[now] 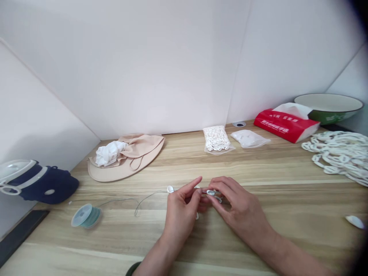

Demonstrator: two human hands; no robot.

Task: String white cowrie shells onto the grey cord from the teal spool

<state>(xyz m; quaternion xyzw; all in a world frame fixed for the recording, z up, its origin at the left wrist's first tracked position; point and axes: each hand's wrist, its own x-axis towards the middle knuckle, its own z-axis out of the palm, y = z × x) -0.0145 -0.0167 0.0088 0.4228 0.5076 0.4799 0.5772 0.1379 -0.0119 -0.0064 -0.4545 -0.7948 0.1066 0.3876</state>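
Both hands meet above the middle of the wooden table. My right hand (241, 203) pinches a small white oval shell (211, 193) with a dark opening between thumb and fingertips. My left hand (184, 207) is closed with thumb and index finger together on a thin thread (155, 193), close to that shell. Another white shell (170, 189) hangs on the thread just left of my left hand. More white pieces show partly between and under the fingers. The thread runs left in a loose loop to a spool of teal thread (87, 216).
A beige sun hat (143, 149) with crumpled white tissue (110, 153) lies at back left, beside a navy cap (54, 184). Behind are a bag of white shells (217, 138), a clear bag (248, 138), red tissue pack (283, 124) and green bowl (339, 115). White strands (342, 153) lie right.
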